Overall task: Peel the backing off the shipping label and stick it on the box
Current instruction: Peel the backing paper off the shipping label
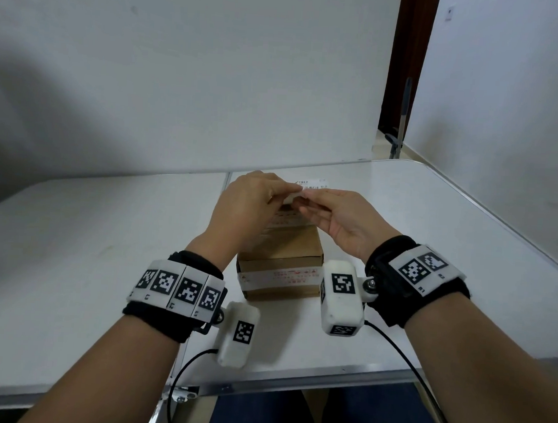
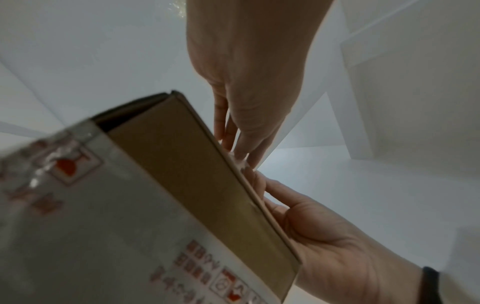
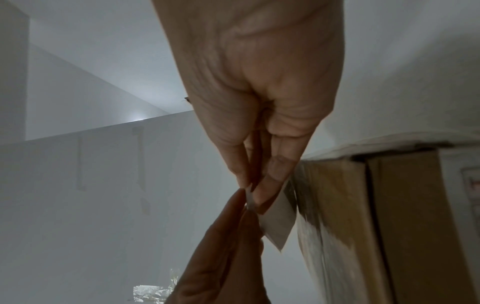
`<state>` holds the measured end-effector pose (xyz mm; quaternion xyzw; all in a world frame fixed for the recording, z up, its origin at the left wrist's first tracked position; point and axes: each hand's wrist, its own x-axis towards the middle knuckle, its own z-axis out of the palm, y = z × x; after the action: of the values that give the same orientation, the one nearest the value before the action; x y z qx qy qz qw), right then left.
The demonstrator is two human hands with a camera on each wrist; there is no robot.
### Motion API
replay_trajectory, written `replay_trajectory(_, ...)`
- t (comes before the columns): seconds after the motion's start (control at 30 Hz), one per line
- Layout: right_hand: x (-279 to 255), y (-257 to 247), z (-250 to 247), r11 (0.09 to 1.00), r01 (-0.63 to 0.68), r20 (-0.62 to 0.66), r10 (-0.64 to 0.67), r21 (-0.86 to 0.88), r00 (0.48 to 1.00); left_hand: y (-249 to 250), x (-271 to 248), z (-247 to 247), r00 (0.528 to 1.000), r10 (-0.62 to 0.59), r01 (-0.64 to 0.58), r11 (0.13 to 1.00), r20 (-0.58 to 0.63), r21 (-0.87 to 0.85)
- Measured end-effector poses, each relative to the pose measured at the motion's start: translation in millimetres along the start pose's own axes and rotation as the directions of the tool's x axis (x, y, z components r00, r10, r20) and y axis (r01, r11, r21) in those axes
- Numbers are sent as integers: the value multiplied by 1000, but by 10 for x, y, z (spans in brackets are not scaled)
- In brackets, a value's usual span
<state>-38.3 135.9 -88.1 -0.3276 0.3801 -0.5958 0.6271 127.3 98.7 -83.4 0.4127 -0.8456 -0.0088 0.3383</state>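
A brown cardboard box (image 1: 282, 253), wrapped in printed tape, stands on the white table (image 1: 92, 234) straight ahead of me. Both hands hover just above its far end. My left hand (image 1: 290, 192) and right hand (image 1: 305, 202) meet fingertip to fingertip and pinch the white shipping label (image 1: 313, 183), whose printed edge sticks out behind the fingers. In the right wrist view the right hand's thumb and finger (image 3: 275, 176) pinch a white corner of the label (image 3: 278, 220) beside the box (image 3: 389, 226), and the left hand (image 3: 221, 257) comes up from below. Whether the backing has separated from the label is hidden.
The table has a seam (image 1: 226, 179) running back from the box and a metal front edge (image 1: 294, 378) close to my body. White wall panels rise right behind it. A doorway (image 1: 404, 72) is at the back right. Camera cables (image 1: 402, 357) hang off both wrists.
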Motion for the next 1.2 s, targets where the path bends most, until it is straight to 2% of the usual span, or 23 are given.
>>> replay_trajectory(0.27, -14, -10, -4, 999, 40, -6, -40, -8, 999, 16, 31, -11, 999, 25, -24, 1000, -46, 19)
replay_trajectory(0.5, -17, 4, 6, 998, 66, -23, -67, -23, 998, 31, 53, -7, 999, 33, -32, 999, -39, 25)
replay_trajectory(0.6, -16, -5, 1, 997, 74, -26, -74, -29, 997, 61, 56, -9, 999, 39, -39, 999, -28, -16)
replay_trajectory(0.7, -23, -6, -4, 996, 77, -1, -77, -50, 997, 95, 50, -25, 996, 42, -50, 993, -74, -111)
replay_trajectory(0.8, -23, -9, -7, 994, 85, 12, -84, -68, 996, 111, 52, -42, 997, 50, -57, 991, -66, -119)
replay_trajectory(0.97, -13, -2, 4, 981, 102, 13, -101, -165, 995, 117, 76, -62, 1000, 15, -15, 1000, -9, -23)
replay_trajectory(1.2, 3, -25, 11, 947, 135, 19, -136, -292, 991, 134, 85, -86, 998, -59, 59, 998, -19, 7)
